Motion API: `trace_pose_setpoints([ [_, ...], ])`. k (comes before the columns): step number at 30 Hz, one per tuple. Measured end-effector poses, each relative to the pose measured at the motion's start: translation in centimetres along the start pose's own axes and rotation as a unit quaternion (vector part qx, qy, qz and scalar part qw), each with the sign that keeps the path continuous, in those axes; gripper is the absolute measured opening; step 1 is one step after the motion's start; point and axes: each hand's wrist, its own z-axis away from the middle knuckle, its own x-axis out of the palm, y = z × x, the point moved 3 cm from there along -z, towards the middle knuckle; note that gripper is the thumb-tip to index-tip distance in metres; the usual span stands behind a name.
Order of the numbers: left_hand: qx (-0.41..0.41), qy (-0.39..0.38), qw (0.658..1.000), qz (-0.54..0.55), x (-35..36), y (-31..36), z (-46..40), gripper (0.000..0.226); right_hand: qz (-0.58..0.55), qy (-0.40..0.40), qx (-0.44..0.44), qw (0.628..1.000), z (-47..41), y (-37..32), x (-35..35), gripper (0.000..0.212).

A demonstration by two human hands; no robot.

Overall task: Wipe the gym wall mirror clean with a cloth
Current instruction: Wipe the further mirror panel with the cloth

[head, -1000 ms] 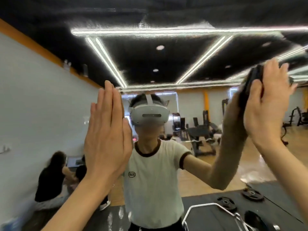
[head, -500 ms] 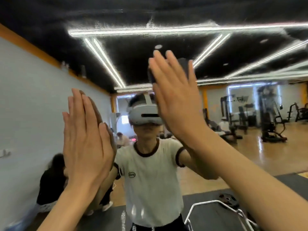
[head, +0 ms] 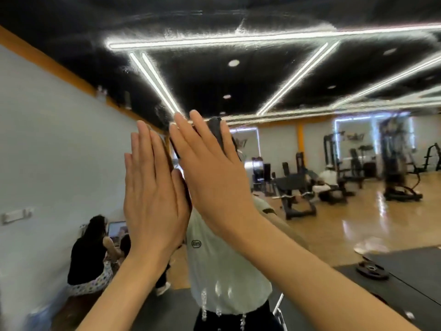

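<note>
The wall mirror (head: 310,68) fills the whole view and reflects the gym. My right hand (head: 210,173) lies flat against the glass at centre, fingers straight, pressing a dark cloth (head: 216,132) that shows between and above the fingers. My left hand (head: 152,187) is flat on the mirror just to its left, fingers straight and together, touching the right hand's edge. Water streaks and drops (head: 210,304) run down the glass below the hands. My own reflection in a white T-shirt (head: 222,263) is mostly hidden behind both hands.
The mirror reflects a seated person in black (head: 88,249) at lower left, weight machines and benches (head: 296,185) on a wooden floor at right, a weight plate (head: 372,269) on black matting, and ceiling light strips (head: 238,39).
My right hand with the cloth has swept left across the mirror, from far right to beside my left hand. My left hand stayed flat on the glass.
</note>
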Motion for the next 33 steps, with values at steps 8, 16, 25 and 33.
trace_pose_setpoints([
  [8, 0.0, 0.004, 1.0, 0.018, -0.3, 0.5, 0.0, 0.061, -0.054, 0.067, 0.151, 0.985, 7.4, 15.9, -9.7, 0.05],
  [16, -0.017, -0.004, 1.0, 0.003, -0.3, 0.7, -0.1, 0.061, -0.099, 0.101, 0.174, 0.974, 4.6, 6.8, -7.8, 0.057],
  [25, 0.016, -0.044, 0.998, 0.03, 0.4, 4.9, 0.5, 0.06, -0.076, 0.057, 0.013, 0.995, 9.7, 9.9, -8.1, 0.05],
  [33, 0.109, -0.045, 0.991, 0.058, 4.7, 15.1, 0.6, 0.06, -0.094, 0.16, 0.305, 0.934, 14.2, 25.2, -11.4, 0.046],
])
